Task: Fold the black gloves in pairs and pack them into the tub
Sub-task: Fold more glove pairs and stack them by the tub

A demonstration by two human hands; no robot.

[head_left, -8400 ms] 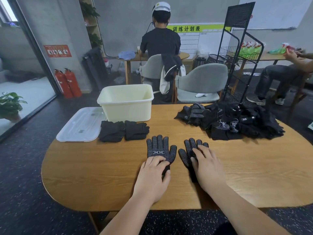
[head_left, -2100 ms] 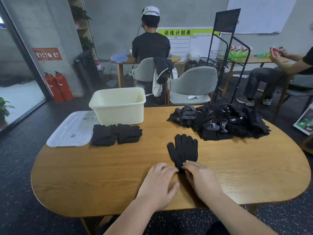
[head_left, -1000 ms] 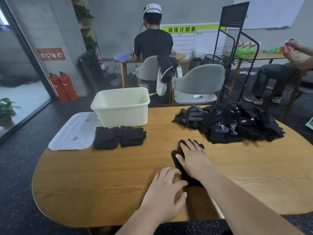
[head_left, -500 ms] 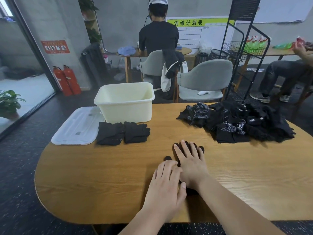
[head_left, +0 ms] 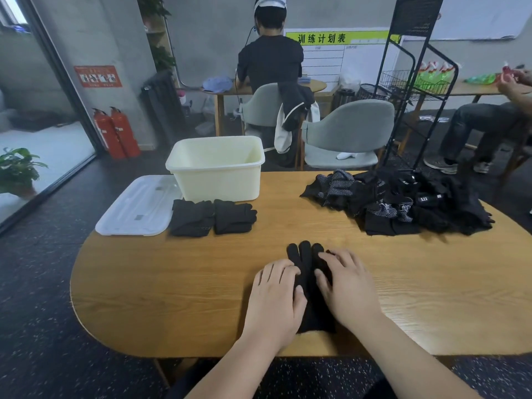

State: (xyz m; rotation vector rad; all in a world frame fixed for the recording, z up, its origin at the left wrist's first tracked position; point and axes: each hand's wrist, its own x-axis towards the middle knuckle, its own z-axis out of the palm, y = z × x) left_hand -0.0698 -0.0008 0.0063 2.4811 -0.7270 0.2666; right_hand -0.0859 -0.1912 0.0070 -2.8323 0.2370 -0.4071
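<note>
Since the pair of gloves (head_left: 307, 269) is knitted cloth, it looks light, limp and quick to spring open, so it wants pressure more than grip. It lies on the near middle of the tabletop (head_left: 172, 283), glove tips pointing away from the person, cuff end nearest. Both hands lie on it: the left hand (head_left: 275, 298) covers its left edge and the right hand (head_left: 347, 289) its right half, fingers (head_left: 339, 259) spread and nearly straight, pressing down flat and clasping nothing. Only a dark strip of the pair shows between them, with three glove tips poking out beyond.

Cloth this soft will not hold a crease by itself, and the two layers can slide against each other. Whether this pair has the grip dots seen on gloves in the loose pile (head_left: 403, 208) at the far right cannot be told. A sensible hold for the fold is probably the cuff end or the tips, pinched through both layers at once while the other hand pins the middle. Once folded, the bundle should be carried squeezed from both sides so it does not unroll. Two folded pairs (head_left: 193, 217) lie side by side just before the tub (head_left: 216, 182), beside its lid (head_left: 135, 208). What the tub holds cannot be seen from this angle.
</note>
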